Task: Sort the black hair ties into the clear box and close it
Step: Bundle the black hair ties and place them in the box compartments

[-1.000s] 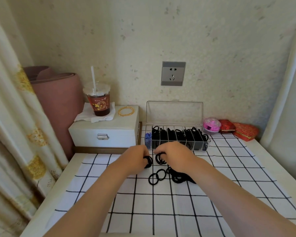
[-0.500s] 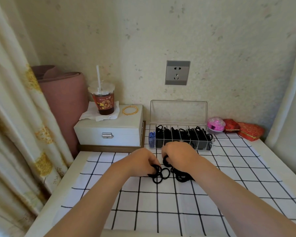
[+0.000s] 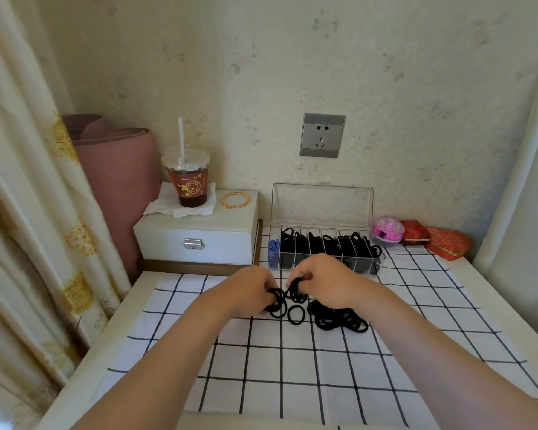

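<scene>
**Q:** Where are the black hair ties [image 3: 336, 318]?
**A:** Most lie heaped on the checked cloth [image 3: 292, 367], at 4 o'clock from the right hand [image 3: 323, 280] and partly under its wrist. A single tie [image 3: 296, 315] lies flat just left of the heap.

**Q:** What are the hands doing?
**A:** The left hand [image 3: 249, 290] has its fingers curled and pinches a few black hair ties. The right hand, also curled, grips another small bunch. The two hands are close together above the cloth.

**Q:** And the clear box [image 3: 381, 262]?
**A:** It stands at 12 o'clock from the hands, by the wall. Its lid [image 3: 322, 203] stands upright and open. The divided compartments hold black ties, and the leftmost holds blue items [image 3: 273, 252].

**Q:** What else is nearby?
**A:** A white jewellery case [image 3: 196, 240] sits at 10 o'clock, with a drink cup [image 3: 188, 181] and a gold bangle [image 3: 235, 200] on top. A pink case [image 3: 388, 228] is just beside the box, at 2 o'clock.
</scene>
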